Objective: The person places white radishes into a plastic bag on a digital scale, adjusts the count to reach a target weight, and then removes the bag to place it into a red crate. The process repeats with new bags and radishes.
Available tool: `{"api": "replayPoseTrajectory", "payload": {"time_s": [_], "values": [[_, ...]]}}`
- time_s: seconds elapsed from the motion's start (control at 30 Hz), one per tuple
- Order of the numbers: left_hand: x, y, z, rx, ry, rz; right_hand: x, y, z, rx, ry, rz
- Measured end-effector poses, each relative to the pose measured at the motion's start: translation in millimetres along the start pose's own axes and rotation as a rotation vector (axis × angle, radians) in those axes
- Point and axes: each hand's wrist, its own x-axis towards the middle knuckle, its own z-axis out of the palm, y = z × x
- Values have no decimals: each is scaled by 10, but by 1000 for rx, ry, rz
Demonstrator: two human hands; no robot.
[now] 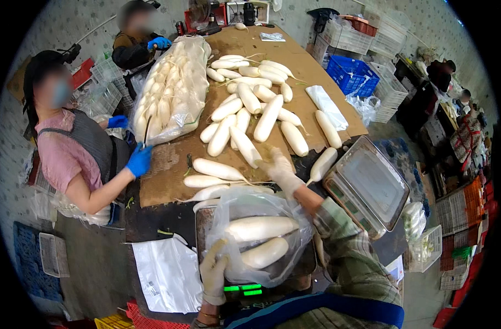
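A clear plastic bag (302, 241) lies open on a scale (202, 225) with green lit digits, and two white radishes (263, 227) are inside it. My left hand (213, 271), in a pale glove, is closed on the bag's left edge. My right hand (278, 167), gloved too, reaches past the bag to the pile on the cardboard. Its fingers are apart, at the near end of a long white radish (245, 147). More white radishes (215, 169) lie between the pile and the scale.
A large clear sack of radishes (165, 93) stands at the left, beside a co-worker's blue-gloved hand (139, 160) with a thin dark tool. Another scale (371, 186) sits at right. White plastic bags (168, 274) lie at the near left. Blue crate (353, 75) stands beyond the table.
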Motion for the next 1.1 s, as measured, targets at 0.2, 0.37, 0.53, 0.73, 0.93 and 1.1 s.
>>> {"api": "replayPoseTrajectory", "payload": {"time_s": [0.2, 0.37, 0.53, 0.73, 0.93, 1.1], "values": [[-79, 102, -8, -120, 37, 54, 414, -33, 412, -478, -252, 55], [-197, 311, -179, -182, 72, 106, 44, -317, -242, 949, -392, 558], [-285, 549, -152, -150, 89, 158, -906, -804, -1606, 646, -500, 44], [-420, 763, -96, -177, 58, 274, -1569, -1116, -1642, 201, -640, -341], [-452, 843, 82, 28, -68, 177, -1822, -853, -455, 13, -533, -944], [6, 105, -166, 308, -4, 277, -1537, -964, -567, 295, -479, -694]]}}
